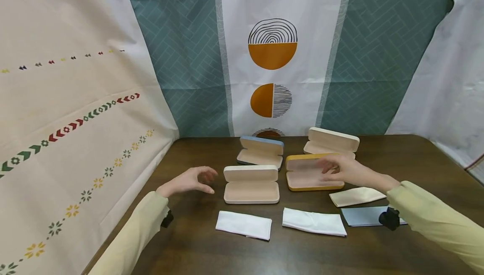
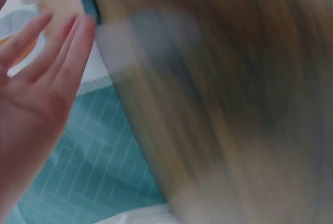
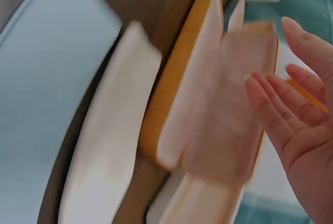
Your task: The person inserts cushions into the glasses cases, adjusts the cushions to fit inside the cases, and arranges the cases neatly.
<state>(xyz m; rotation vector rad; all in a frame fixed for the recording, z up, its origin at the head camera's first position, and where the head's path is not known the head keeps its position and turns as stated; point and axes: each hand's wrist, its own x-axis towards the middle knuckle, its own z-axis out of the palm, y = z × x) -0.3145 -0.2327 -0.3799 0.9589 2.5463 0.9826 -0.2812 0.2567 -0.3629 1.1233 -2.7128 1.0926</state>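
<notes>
My right hand hovers over the right end of an open glasses case with a yellow shell, thumb and fingers apart. In the right wrist view its fingers are relaxed and grip nothing; whether they touch the yellow case I cannot tell. My left hand is above the table, left of an open cream glasses case, loosely bent and holding nothing. The left wrist view is blurred but shows the same hand with extended fingers. A cream folded cloth lies below my right wrist.
Behind stand an open blue glasses case and another open cream case. Two white folded cloths lie in front of the cases. A light blue cloth lies under the right forearm. Patterned fabric hangs behind the brown table.
</notes>
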